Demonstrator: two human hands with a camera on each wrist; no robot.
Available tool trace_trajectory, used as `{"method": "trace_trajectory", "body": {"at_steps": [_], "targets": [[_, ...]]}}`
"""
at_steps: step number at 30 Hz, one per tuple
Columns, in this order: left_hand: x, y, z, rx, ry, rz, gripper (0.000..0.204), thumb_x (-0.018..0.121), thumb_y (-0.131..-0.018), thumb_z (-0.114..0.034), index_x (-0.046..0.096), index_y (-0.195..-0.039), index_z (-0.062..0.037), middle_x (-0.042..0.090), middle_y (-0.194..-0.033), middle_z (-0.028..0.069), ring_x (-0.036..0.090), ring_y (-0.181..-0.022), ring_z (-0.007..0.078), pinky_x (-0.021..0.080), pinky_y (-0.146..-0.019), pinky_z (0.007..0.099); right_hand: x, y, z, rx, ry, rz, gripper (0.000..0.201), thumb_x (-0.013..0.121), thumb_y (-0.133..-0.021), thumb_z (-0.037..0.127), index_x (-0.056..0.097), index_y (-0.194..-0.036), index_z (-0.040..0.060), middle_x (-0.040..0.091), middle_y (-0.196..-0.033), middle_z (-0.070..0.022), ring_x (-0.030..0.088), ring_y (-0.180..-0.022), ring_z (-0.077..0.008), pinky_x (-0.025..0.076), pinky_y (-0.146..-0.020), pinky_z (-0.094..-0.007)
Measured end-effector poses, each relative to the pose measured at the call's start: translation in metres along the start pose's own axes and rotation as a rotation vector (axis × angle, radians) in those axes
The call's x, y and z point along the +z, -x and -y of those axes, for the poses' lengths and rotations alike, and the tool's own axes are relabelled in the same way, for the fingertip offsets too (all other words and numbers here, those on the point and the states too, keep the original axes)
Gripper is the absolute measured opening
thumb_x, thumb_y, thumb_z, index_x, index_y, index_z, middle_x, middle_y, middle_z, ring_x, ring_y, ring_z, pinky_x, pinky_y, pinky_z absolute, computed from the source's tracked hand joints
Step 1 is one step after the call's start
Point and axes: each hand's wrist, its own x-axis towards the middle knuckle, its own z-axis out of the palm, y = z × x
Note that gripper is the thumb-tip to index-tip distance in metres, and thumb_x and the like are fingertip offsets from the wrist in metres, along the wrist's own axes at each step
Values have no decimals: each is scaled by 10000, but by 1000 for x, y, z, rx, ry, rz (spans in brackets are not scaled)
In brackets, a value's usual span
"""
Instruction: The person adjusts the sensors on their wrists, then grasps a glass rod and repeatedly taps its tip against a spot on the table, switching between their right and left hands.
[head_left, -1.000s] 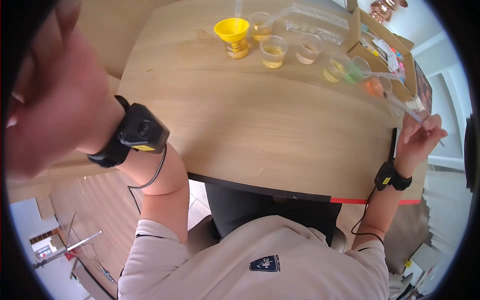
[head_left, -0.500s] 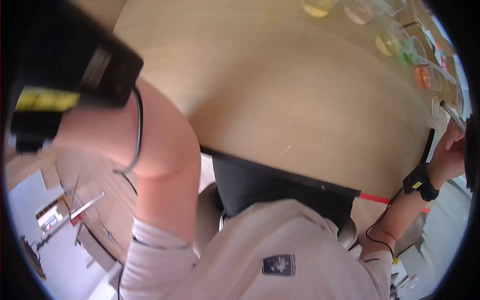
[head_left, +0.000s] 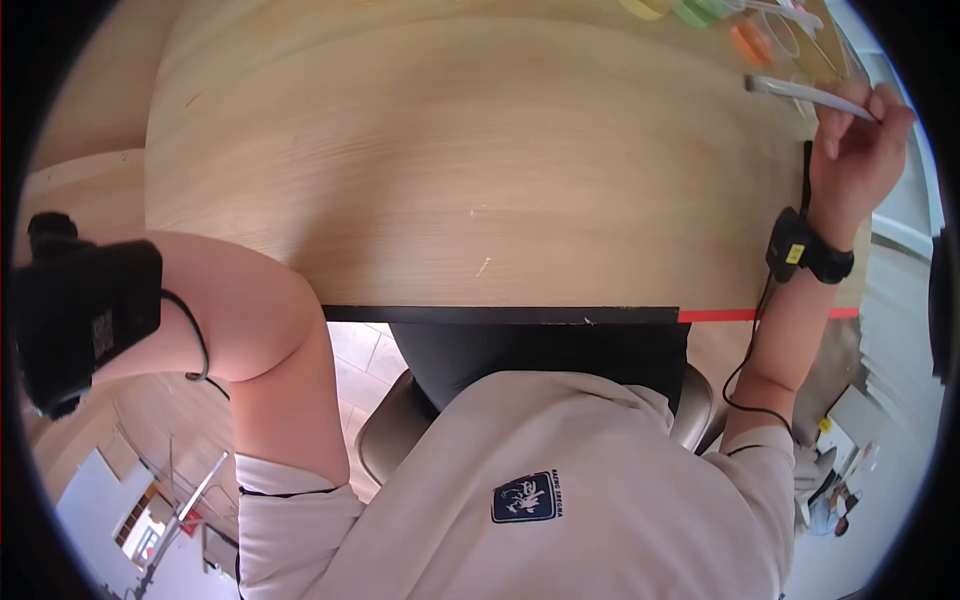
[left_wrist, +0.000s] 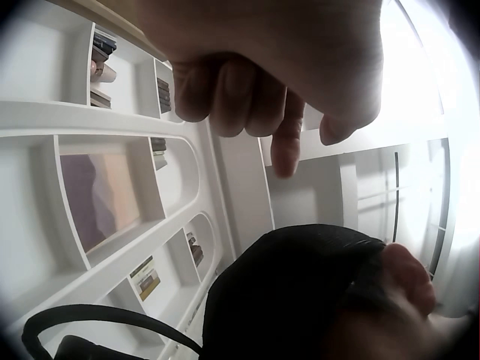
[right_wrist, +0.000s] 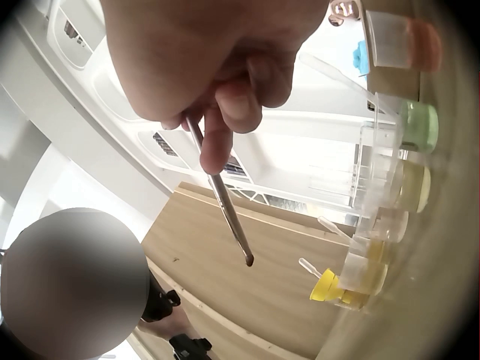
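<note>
My right hand (head_left: pixel 862 150) grips a slim silvery rod (head_left: pixel 810 95) over the table's right side. Its dark, rounded tip shows in the right wrist view, pointing away from the fingers and touching nothing there. Close by are plastic cups of orange liquid (head_left: pixel 752 42) and green liquid (head_left: pixel 700 12). My left hand (left_wrist: pixel 277 60) is raised near the person's dark-topped head (left_wrist: pixel 292 277), with several fingers loosely bent and one pointing down. Nothing shows in its grasp. In the head view that hand is outside the picture; only the forearm and the black wrist camera (head_left: pixel 95 310) appear.
Along the table (head_left: pixel 420 180) stand more cups, including a pale yellow one (right_wrist: pixel 414 186), and a yellow funnel (right_wrist: pixel 325 286) with a dropper. A cardboard box (right_wrist: pixel 394 79) lies beyond the cups. White wall shelves (left_wrist: pixel 112 120) rise behind.
The left arm has swung outward and back, taking the left hand out of the head view. The head view has tilted down, pushing most cups out of frame. The right hand still holds the rod.
</note>
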Motion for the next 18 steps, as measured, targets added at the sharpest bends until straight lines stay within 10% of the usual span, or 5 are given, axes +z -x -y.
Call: {"method": "trace_trajectory", "body": {"at_steps": [5,18], "targets": [[81,-8,2,96,30,-36,482,480,-1026,-348,337,-598,-180,221,-519,-78,283,-441,61,237,-486,264,-12,2,-15,12,62,5,354,391,-1123,339,495,-1011,20,585,-763,-126,438,-562,-135,342,-556,-263],[86,-9,-5,-70,-95,68,396,502,-992,-332,397,-632,-205,235,-565,-89,241,-479,71,240,-526,245,3,12,-16,-14,37,73,225,491,-1099,231,586,-1038,36,670,-762,-60,501,-573,-33,300,-480,-181]]}}
